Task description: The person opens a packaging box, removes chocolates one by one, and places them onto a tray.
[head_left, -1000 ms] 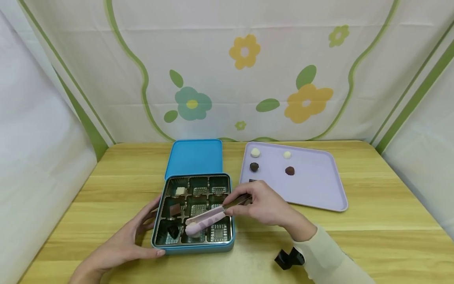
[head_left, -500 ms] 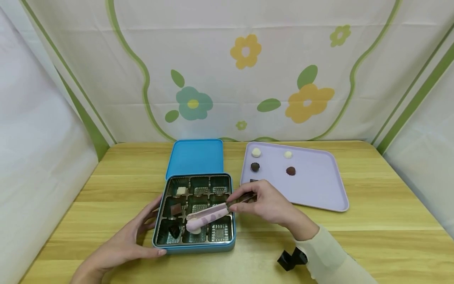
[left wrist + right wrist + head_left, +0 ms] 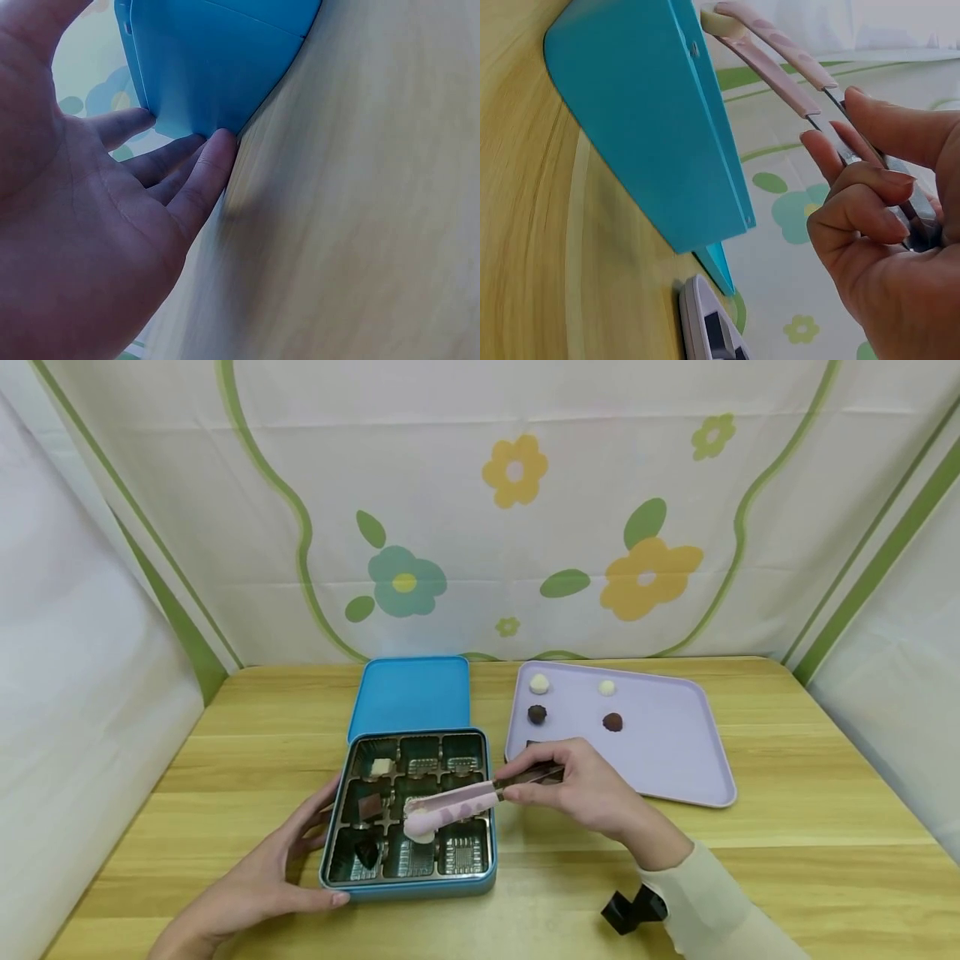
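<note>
My right hand (image 3: 581,789) grips tongs (image 3: 453,806) with pink patterned tips. Between the tips a pale, cream-coloured chocolate (image 3: 721,25) is pinched, over the middle of the blue tin (image 3: 412,888). The right wrist view shows it above the tin's rim. In the tin's left column of compartments lie a cream square (image 3: 382,767), a brown square chocolate (image 3: 370,807) and a dark chocolate (image 3: 367,853). My left hand (image 3: 262,881) rests against the tin's left side with fairly straight fingers (image 3: 206,169), its thumb at the front corner.
Behind the tin lies its blue lid (image 3: 411,693). A lilac tray (image 3: 660,752) at the right bears several white and brown chocolates, one partly hidden behind my right hand. A black device (image 3: 633,910) sits at my right cuff. A flowered cloth hangs behind the table.
The tongs and the pale chocolate have risen out of the front middle compartment and shifted right and slightly back, along with my right hand. My left hand stays at the tin.
</note>
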Demonstrator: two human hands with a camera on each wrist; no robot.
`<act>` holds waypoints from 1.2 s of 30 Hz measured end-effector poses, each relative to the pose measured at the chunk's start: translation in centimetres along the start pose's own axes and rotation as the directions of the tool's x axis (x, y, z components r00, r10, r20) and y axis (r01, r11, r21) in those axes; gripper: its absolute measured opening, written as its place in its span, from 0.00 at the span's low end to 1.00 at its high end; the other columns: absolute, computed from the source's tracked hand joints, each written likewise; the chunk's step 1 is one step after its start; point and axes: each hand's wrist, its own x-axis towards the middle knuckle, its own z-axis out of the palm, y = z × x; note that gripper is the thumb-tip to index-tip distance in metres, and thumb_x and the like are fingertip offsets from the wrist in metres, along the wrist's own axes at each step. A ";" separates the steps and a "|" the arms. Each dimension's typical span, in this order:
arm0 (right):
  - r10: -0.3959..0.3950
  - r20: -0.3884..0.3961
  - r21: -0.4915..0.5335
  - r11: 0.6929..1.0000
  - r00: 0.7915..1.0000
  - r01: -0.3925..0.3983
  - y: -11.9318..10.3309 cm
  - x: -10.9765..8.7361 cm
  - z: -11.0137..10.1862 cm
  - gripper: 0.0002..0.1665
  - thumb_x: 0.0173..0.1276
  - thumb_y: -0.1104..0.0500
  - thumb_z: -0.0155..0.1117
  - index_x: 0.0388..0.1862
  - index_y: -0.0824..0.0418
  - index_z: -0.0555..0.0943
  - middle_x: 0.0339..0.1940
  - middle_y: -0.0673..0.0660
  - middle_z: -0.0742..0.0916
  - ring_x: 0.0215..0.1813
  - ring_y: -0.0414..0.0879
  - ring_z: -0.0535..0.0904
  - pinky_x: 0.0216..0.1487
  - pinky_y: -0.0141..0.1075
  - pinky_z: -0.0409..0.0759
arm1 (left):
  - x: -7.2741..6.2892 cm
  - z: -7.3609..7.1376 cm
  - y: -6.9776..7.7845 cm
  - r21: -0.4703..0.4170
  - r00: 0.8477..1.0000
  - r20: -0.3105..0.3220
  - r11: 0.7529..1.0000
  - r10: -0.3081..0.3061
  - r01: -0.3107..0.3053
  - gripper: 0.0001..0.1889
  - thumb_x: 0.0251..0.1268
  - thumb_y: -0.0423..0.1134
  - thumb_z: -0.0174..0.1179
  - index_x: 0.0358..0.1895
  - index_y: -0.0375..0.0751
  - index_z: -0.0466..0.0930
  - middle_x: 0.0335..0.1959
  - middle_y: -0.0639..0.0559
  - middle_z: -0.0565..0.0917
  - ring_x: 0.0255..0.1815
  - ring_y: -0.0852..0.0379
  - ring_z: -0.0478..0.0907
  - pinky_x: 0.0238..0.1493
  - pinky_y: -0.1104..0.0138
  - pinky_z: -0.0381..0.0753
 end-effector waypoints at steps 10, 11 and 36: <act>0.032 -0.058 0.053 0.998 0.998 -0.028 0.8 -1.2 -1.8 0.13 0.70 0.61 0.77 0.52 0.61 0.92 0.50 0.62 0.93 0.43 0.40 0.89 0.46 0.33 0.88 | -0.1 0.1 0.0 -0.034 1.000 0.012 0.999 -0.028 0.029 0.62 0.63 0.38 0.78 0.89 0.70 0.42 0.90 0.39 0.48 0.81 0.21 0.59 0.63 0.74 0.76; 0.032 -0.064 0.056 0.998 0.997 -0.029 0.9 -1.3 -2.0 0.13 0.70 0.61 0.77 0.52 0.62 0.92 0.51 0.62 0.93 0.44 0.41 0.90 0.47 0.33 0.89 | -0.1 0.1 0.0 -0.036 0.999 0.014 0.999 -0.029 0.030 0.62 0.63 0.38 0.78 0.89 0.70 0.42 0.90 0.39 0.48 0.81 0.21 0.59 0.63 0.74 0.76; 0.053 -0.288 -0.085 0.993 0.956 -0.081 4.3 -6.8 -9.3 0.13 0.75 0.62 0.73 0.55 0.64 0.90 0.46 0.41 0.93 0.45 0.35 0.83 0.43 0.30 0.84 | 0.0 0.0 0.0 -0.017 1.000 0.009 1.000 -0.019 0.019 0.62 0.63 0.37 0.78 0.89 0.70 0.41 0.90 0.38 0.49 0.80 0.21 0.60 0.63 0.74 0.76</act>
